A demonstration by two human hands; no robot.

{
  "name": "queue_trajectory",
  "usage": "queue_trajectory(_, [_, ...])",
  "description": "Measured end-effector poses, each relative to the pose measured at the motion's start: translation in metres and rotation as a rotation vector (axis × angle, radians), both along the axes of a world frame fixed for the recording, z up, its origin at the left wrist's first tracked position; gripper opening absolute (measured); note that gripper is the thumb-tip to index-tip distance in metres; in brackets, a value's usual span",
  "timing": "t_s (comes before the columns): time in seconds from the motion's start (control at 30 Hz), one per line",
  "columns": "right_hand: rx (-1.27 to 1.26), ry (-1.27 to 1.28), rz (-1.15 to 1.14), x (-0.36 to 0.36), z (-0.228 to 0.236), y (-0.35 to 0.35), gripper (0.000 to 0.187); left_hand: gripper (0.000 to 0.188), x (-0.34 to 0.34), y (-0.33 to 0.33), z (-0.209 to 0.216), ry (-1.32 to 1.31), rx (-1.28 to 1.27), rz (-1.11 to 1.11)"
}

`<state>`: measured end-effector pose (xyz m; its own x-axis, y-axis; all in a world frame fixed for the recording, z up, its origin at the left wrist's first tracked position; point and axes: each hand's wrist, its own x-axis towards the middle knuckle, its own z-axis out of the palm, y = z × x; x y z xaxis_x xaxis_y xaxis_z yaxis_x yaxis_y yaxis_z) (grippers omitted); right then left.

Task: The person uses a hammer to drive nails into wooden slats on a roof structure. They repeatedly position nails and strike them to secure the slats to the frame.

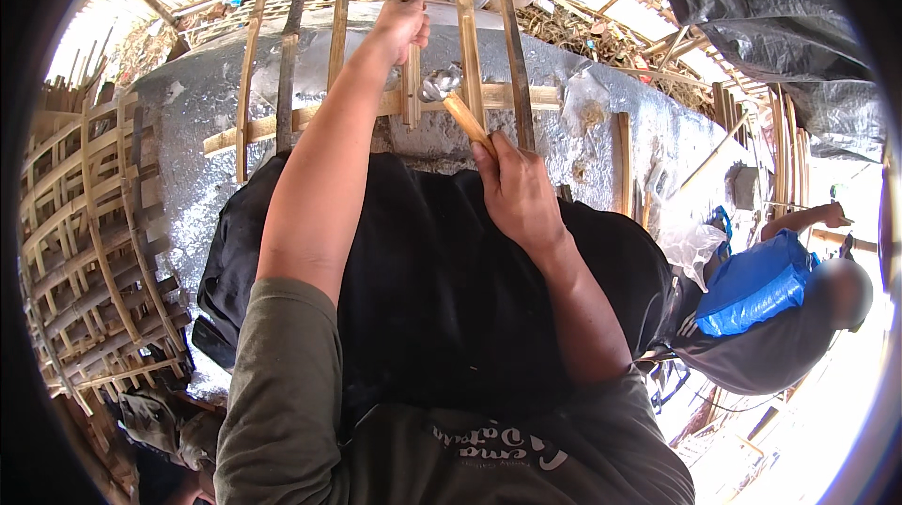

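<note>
While braced over black cloth (442, 289), left hand (402, 24) clenched around upright bamboo slat (412, 82) at crossbar (282, 122); right hand (515, 190) grasping short bamboo stick (467, 120), tip near crossbar, beside woven bamboo frames (89, 233).

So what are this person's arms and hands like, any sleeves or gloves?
Both hands are bare: no gloves, rings or watch show on the left hand or right hand. The forearms are uncovered. Short olive-green sleeves end around the elbows, part of a shirt with pale lettering.
</note>
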<state>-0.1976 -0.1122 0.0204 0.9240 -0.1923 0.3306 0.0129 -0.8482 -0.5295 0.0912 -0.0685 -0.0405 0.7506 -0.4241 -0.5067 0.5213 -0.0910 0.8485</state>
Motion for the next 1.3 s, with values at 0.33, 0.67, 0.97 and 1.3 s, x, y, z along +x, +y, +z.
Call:
queue_trajectory(0.33, [-0.001, -0.005, -0.004, 0.002, -0.005, -0.001, 0.025, 0.034, 0.001, -0.003, 0.01, -0.008, -0.007, -0.005])
queue_trajectory(0.67, [0.043, 0.038, -0.007, 0.005, 0.007, -0.003, 0.02, 0.038, -0.003, -0.003, 0.005, -0.088, 0.091, 0.014])
queue_trajectory(0.97, [-0.051, -0.077, 0.006, 0.004, -0.002, -0.003, 0.02, 0.04, 0.005, -0.005, 0.007, -0.041, 0.056, 0.001])
queue_trajectory(1.3, [0.018, 0.061, -0.016, 0.006, 0.007, -0.004, 0.018, 0.042, 0.0, -0.003, 0.004, -0.111, 0.095, -0.048])
